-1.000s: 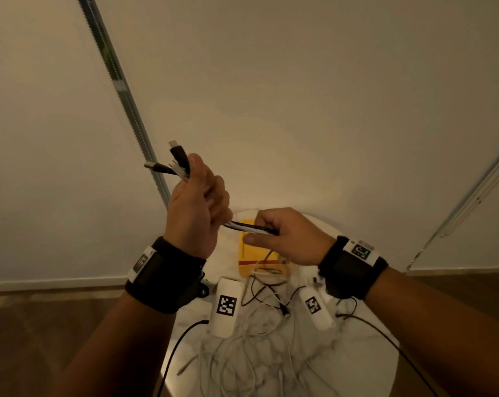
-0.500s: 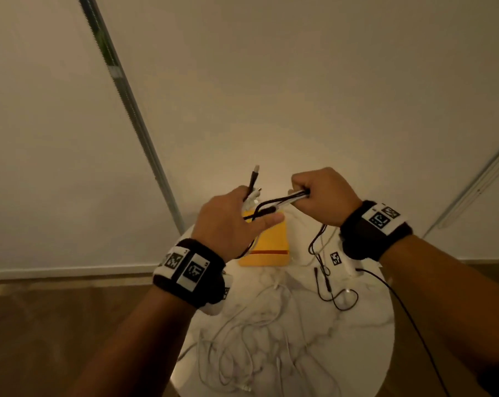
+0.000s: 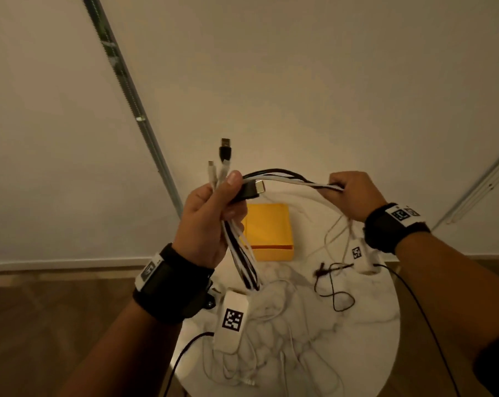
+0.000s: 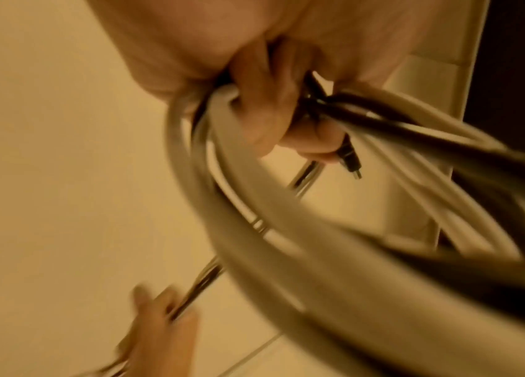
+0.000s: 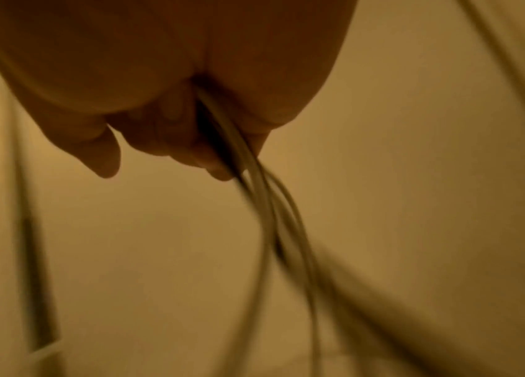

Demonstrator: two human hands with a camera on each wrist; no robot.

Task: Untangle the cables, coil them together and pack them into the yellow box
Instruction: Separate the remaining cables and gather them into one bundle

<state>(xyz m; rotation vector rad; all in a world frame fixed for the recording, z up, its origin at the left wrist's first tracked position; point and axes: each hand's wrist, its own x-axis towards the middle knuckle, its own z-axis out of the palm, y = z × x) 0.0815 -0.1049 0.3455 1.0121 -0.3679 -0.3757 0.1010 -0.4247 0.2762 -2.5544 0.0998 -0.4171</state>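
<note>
My left hand (image 3: 214, 207) grips a bundle of black and white cables (image 3: 282, 176) above the table, with several plug ends sticking up past the thumb. The bundle arcs right to my right hand (image 3: 348, 193), which grips the same strands in a fist. Below my left hand the cables (image 3: 244, 265) hang down to the table. The left wrist view, blurred, shows my fingers (image 4: 264, 109) curled round looped cables (image 4: 287, 229). In the right wrist view, my fingers (image 5: 158, 132) pinch thin strands (image 5: 254, 178). The yellow box (image 3: 271, 233) sits open on the table behind my hands.
The round marble table (image 3: 371, 339) carries loose white cable loops (image 3: 271, 339) and a thin black wire (image 3: 334, 290). A white tagged block (image 3: 232, 319) hangs under my left wrist, another (image 3: 363, 259) under my right. A metal rail (image 3: 133, 104) crosses the wall.
My hands have drawn apart, so the bundle now spans a wider arc between them. My left hand turned palm-side toward me, with the plug ends pointing up.
</note>
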